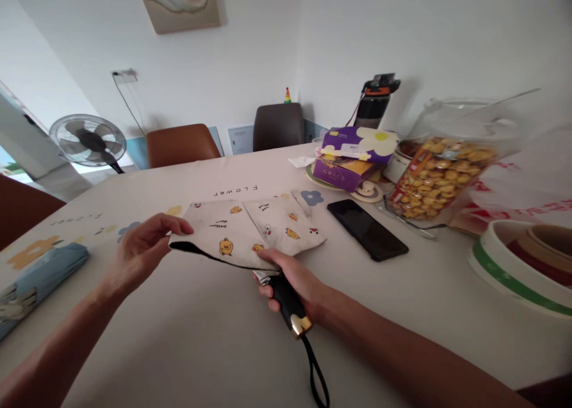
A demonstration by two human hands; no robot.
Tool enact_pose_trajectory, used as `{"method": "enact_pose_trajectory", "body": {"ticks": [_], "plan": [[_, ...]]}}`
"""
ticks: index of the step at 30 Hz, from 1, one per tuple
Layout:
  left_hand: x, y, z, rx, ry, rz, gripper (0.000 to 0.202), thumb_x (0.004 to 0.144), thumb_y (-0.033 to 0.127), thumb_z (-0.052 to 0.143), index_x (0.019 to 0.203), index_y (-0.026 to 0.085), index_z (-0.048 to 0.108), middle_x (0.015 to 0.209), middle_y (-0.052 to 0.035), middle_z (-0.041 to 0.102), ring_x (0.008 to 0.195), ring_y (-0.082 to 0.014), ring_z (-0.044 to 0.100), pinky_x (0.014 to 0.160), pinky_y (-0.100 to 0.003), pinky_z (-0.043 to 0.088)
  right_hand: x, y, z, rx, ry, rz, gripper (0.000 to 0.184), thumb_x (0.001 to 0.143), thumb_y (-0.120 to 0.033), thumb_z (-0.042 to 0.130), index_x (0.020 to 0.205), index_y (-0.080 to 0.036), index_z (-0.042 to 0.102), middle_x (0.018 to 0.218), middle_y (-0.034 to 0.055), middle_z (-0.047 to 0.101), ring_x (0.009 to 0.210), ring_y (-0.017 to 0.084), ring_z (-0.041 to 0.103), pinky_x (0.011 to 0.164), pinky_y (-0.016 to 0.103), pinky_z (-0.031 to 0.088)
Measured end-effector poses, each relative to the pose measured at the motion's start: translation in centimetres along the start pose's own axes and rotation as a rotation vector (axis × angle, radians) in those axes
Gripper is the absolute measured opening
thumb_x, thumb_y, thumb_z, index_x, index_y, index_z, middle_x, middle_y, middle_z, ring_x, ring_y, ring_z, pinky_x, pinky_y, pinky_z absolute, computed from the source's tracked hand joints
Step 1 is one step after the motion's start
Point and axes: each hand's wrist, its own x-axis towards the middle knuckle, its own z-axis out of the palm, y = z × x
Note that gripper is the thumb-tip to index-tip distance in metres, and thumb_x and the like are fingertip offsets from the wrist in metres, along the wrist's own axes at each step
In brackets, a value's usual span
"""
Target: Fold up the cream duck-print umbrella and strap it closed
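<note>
A folding umbrella (223, 226) with cream fabric and yellow duck prints spans both my hands above the table. Its black handle (288, 301) has a gold end and a black wrist strap (316, 375) hanging down. My right hand (295, 280) wraps around the top of the handle, the thumb pressing on the fabric edge. At the other side, my left hand (149, 244) pinches a corner of the spread fabric, whose black underside shows along the near edge. The canopy is collapsed, with its panels loose and partly folded over each other.
A blue folded umbrella (44, 283) lies at the left. Right of my hands are a black phone (366, 229), glasses (415, 226), tape rolls (500, 271) and a jar of snacks (442, 176). Purple boxes (344, 173) and a dark bottle (373, 107) stand behind.
</note>
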Motion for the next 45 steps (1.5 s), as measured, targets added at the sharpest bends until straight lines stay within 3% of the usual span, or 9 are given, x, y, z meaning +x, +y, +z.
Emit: {"method": "enact_pose_trajectory", "body": {"ticks": [11, 15, 17, 19, 25, 30, 35, 41, 45], "plan": [[0.9, 0.2, -1.9, 0.306, -0.526, -0.073, 0.022, 0.07, 0.026, 0.047, 0.082, 0.023, 0.065, 0.089, -0.0026, 0.067, 0.084, -0.0197, 0.059, 0.072, -0.027, 0.046, -0.3, 0.2, 0.1, -0.22, 0.09, 0.025, 0.016, 0.073, -0.022, 0.058, 0.068, -0.018, 0.043, 0.047, -0.0044, 0.045, 0.035, 0.007, 0.039, 0.031, 0.017, 0.033], [1.2, -1.2, -2.3, 0.35, -0.788, -0.245, 0.025, 0.074, 0.025, 0.042, 0.084, 0.024, 0.065, 0.091, -0.002, 0.067, 0.078, -0.0176, 0.061, 0.064, -0.026, 0.049, -0.5, 0.2, 0.5, -0.204, 0.101, -0.005, 0.012, 0.07, -0.015, 0.058, 0.07, -0.017, 0.046, 0.052, -0.0054, 0.043, 0.039, 0.007, 0.039, 0.031, 0.017, 0.035], [1.4, -2.0, -2.3, 0.384, -0.813, -0.299, 0.026, 0.076, 0.028, 0.041, 0.086, 0.024, 0.065, 0.09, -0.0024, 0.067, 0.068, -0.0164, 0.061, 0.055, -0.025, 0.048, -0.7, 0.3, 0.7, -0.205, 0.115, -0.029, 0.013, 0.069, -0.013, 0.058, 0.07, -0.017, 0.046, 0.055, -0.0055, 0.042, 0.041, 0.006, 0.04, 0.031, 0.017, 0.035], [1.5, -2.7, -2.0, 0.387, -0.708, -0.276, 0.026, 0.077, 0.033, 0.042, 0.089, 0.023, 0.064, 0.092, -0.0034, 0.067, 0.07, -0.0168, 0.062, 0.058, -0.027, 0.049, -0.7, 0.3, 0.9, -0.216, 0.121, -0.031, 0.013, 0.068, -0.013, 0.058, 0.069, -0.017, 0.046, 0.055, -0.0054, 0.042, 0.042, 0.006, 0.04, 0.031, 0.017, 0.035], [2.2, -3.8, 1.7, 0.341, -0.145, -0.176, 0.043, 0.075, 0.047, 0.049, 0.107, 0.02, 0.058, 0.116, -0.0104, 0.061, 0.105, -0.0242, 0.057, 0.088, -0.035, 0.044, -0.4, 0.6, 0.6, -0.263, 0.109, -0.013, 0.014, 0.066, -0.015, 0.059, 0.067, -0.017, 0.045, 0.051, -0.0054, 0.042, 0.041, 0.007, 0.039, 0.03, 0.018, 0.036], [2.6, -5.2, 3.7, 0.19, -0.112, -0.298, 0.045, 0.077, 0.051, 0.047, 0.103, 0.019, 0.062, 0.098, -0.0083, 0.066, 0.089, -0.0224, 0.06, 0.078, -0.033, 0.045, -0.7, 0.5, 0.8, -0.297, 0.105, -0.003, 0.014, 0.066, -0.015, 0.058, 0.065, -0.017, 0.044, 0.046, -0.0062, 0.041, 0.039, 0.007, 0.037, 0.03, 0.017, 0.036], [2.6, -5.6, 2.8, 0.104, -0.089, -0.364, 0.034, 0.071, 0.049, 0.058, 0.082, 0.019, 0.067, 0.076, -0.002, 0.064, 0.072, -0.0165, 0.054, 0.067, -0.027, 0.04, -0.8, 0.6, 0.8, -0.34, 0.1, 0.011, 0.013, 0.066, -0.015, 0.057, 0.065, -0.017, 0.044, 0.042, -0.0059, 0.043, 0.035, 0.006, 0.035, 0.029, 0.017, 0.035], [2.7, -5.9, 2.5, 0.002, -0.157, -0.461, 0.034, 0.069, 0.049, 0.059, 0.08, 0.017, 0.063, 0.072, -0.0018, 0.062, 0.068, -0.0154, 0.053, 0.066, -0.027, 0.04, -0.6, 0.7, 0.4, -0.389, 0.105, 0.007, 0.012, 0.066, -0.016, 0.057, 0.066, -0.017, 0.045, 0.042, -0.0059, 0.045, 0.032, 0.007, 0.037, 0.029, 0.018, 0.034], [2.2, -4.6, 3.3, 0.176, 0.052, -0.33, 0.031, 0.072, 0.041, 0.057, 0.091, 0.017, 0.06, 0.089, -0.0056, 0.062, 0.08, -0.0182, 0.056, 0.074, -0.031, 0.042, -0.9, 0.6, 0.6, -0.438, 0.123, 0.01, 0.012, 0.067, -0.017, 0.055, 0.063, -0.017, 0.044, 0.041, -0.0056, 0.045, 0.03, 0.007, 0.039, 0.029, 0.018, 0.033]]}}
